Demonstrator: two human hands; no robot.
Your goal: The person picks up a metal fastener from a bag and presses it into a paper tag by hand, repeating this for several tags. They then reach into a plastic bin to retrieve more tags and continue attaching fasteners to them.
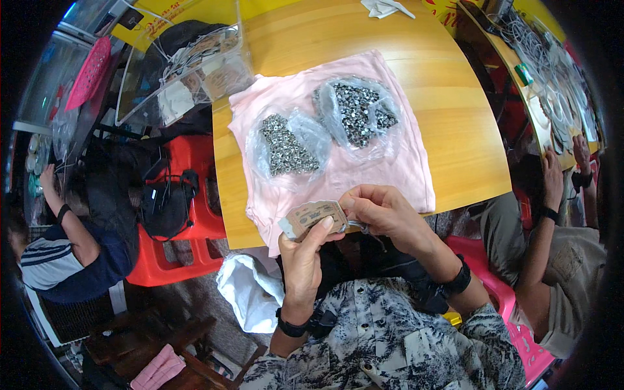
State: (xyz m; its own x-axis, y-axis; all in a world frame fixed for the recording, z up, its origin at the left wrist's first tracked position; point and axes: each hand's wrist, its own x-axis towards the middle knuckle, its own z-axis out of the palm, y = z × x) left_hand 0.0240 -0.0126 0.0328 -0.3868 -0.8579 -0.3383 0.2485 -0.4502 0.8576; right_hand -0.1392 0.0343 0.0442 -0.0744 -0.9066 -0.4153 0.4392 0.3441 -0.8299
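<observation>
A brown kraft cardboard card (313, 218) with dark print is held in my left hand (304, 260), thumb across its front, over the near edge of the table. My right hand (383, 211) is closed in a pinch at the card's right end; whatever lies between those fingertips is hidden. Some thin grey material shows just under the right fingers, too small to name. Beyond both hands, a pink cloth (406, 175) covers part of the table. On it lie two clear plastic bags of small shiny metal pieces, a left bag (286, 146) and a right bag (361, 114).
The wooden table (455, 130) extends to the right. A clear plastic bin (188, 81) with cards and cords stands far left, near red stools (185, 221). A white bag (250, 292) hangs below the edge. People sit left and right; cables cover another table (546, 91).
</observation>
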